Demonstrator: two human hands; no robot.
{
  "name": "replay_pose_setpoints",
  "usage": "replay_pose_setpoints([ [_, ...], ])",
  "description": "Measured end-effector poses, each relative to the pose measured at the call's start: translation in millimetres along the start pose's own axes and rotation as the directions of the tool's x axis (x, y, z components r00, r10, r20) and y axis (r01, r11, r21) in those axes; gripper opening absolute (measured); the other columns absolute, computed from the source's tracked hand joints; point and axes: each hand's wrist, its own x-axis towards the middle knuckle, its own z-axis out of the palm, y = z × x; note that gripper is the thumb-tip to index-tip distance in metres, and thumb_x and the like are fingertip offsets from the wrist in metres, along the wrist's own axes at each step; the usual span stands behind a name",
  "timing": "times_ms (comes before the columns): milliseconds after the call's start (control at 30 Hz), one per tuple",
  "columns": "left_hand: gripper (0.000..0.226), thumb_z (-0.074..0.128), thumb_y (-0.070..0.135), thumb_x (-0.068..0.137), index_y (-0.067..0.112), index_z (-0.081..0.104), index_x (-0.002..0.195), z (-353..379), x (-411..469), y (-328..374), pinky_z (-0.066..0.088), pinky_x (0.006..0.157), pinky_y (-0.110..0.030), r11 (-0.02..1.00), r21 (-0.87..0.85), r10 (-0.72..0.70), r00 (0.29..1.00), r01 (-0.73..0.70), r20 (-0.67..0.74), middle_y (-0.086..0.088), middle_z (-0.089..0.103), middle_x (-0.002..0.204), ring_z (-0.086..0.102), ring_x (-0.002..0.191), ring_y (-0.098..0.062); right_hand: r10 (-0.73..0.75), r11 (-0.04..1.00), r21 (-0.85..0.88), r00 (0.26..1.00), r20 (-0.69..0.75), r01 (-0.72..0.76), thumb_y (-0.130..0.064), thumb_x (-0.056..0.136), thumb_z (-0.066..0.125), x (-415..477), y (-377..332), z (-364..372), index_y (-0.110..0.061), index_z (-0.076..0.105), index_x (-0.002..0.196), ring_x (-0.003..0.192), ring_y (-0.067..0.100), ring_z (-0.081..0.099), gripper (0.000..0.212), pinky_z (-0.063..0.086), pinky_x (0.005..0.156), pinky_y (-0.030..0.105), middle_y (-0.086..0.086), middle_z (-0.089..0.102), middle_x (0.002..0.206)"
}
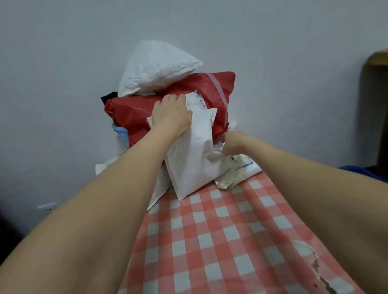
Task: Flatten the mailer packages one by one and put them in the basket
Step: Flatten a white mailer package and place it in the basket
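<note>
A pile of mailer packages leans against the wall at the far end of the checked table [217,237]. A puffy white mailer [157,65] lies on top of a large red mailer [162,100]. In front stands a white mailer [194,160], tilted against the red one. My left hand [170,116] lies over its upper left corner, fingers curled round the top edge. My right hand [233,143] grips its right edge, fingers tucked behind it. No basket is in view.
A flat mailer with a printed label [238,171] lies to the right of the pile. More white and blue mailers [121,133] show under the red one. The red-and-white tablecloth is torn near the right edge [316,267]. A wooden table [385,101] stands at far right.
</note>
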Motion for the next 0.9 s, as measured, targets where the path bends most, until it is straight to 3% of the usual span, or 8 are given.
replay_pose_setpoints([
  [67,0.047,0.035,0.035,0.097,0.011,0.039,0.138,6,3,2,0.03,0.103,-0.041,0.999,0.04,-0.011,0.997,0.008,0.073,-0.012,0.045,0.139,0.039,0.129,-0.029,-0.04,0.998,0.045,0.999,0.007,0.04,-0.062,0.051,0.051,4,0,7,-0.013,0.064,0.116,0.106,0.027,0.059,0.083,0.051,0.092,0.039,0.007,0.062,0.119],
  [133,0.05,0.032,0.037,0.097,0.012,0.038,0.14,13,4,1,0.028,0.105,-0.043,0.998,0.058,-0.015,0.992,0.008,0.124,-0.014,0.045,0.14,0.039,0.13,-0.03,-0.037,0.998,0.056,0.999,0.009,0.036,-0.071,0.062,0.052,3,-2,15,-0.014,0.063,0.12,0.109,0.027,0.058,0.082,0.048,0.095,0.036,0.005,0.062,0.122],
  [233,0.049,0.03,0.038,0.097,0.012,0.042,0.136,23,5,-1,0.028,0.106,-0.044,0.997,0.075,-0.013,0.988,0.001,0.156,-0.013,0.048,0.138,0.042,0.127,-0.029,-0.038,0.998,0.054,0.999,0.026,0.036,-0.052,0.088,0.057,13,-5,23,-0.007,0.057,0.125,0.115,0.028,0.053,0.059,0.04,0.088,0.03,0.009,0.06,0.122],
  [367,0.044,0.031,0.035,0.096,0.012,0.05,0.13,23,4,-3,0.032,0.1,-0.042,0.998,0.068,-0.02,0.995,0.014,0.097,-0.011,0.052,0.133,0.046,0.122,-0.028,-0.039,0.996,0.076,0.999,0.008,0.039,-0.048,0.088,0.058,18,-7,26,-0.009,0.06,0.112,0.105,0.027,0.056,0.046,0.046,0.09,0.037,0.008,0.06,0.105],
  [500,0.047,0.028,0.04,0.098,0.012,0.051,0.127,7,-2,-6,0.037,0.09,-0.041,0.995,0.087,-0.054,0.998,0.05,0.044,-0.012,0.054,0.126,0.052,0.113,-0.031,-0.027,0.987,0.153,0.997,-0.079,0.039,-0.02,0.087,0.05,12,-4,16,-0.017,0.063,0.098,0.095,0.025,0.057,0.017,0.05,0.087,0.038,0.005,0.063,0.101],
  [600,0.053,0.022,0.047,0.096,0.012,0.052,0.123,-12,-11,-12,0.037,0.08,-0.04,0.988,0.091,-0.127,0.992,0.125,0.017,-0.012,0.057,0.118,0.056,0.105,-0.034,-0.025,0.979,0.198,0.99,-0.141,0.053,-0.01,0.085,0.046,3,-4,-3,-0.027,0.061,0.087,0.098,0.025,0.057,0.023,0.048,0.091,0.039,0.003,0.062,0.103],
  [700,0.06,0.018,0.055,0.093,0.012,0.054,0.116,-28,-25,-19,0.037,0.075,-0.04,0.979,0.068,-0.194,0.981,0.192,0.025,-0.014,0.062,0.109,0.058,0.098,-0.035,-0.092,0.959,0.255,0.988,-0.122,0.121,-0.001,0.09,0.04,-14,-9,-16,-0.017,0.066,0.107,0.098,0.022,0.05,0.035,0.042,0.085,0.031,0.002,0.055,0.103],
  [900,0.081,0.015,0.072,0.087,0.014,0.051,0.131,-49,-70,-27,0.039,0.089,-0.041,0.911,-0.025,-0.394,0.884,0.413,0.253,-0.016,0.058,0.125,0.055,0.113,-0.034,-0.205,0.947,0.242,0.977,-0.057,0.213,0.002,0.091,0.037,-50,-19,-26,-0.014,0.067,0.118,0.111,0.024,0.052,0.043,0.041,0.093,0.03,0.007,0.06,0.12],
])
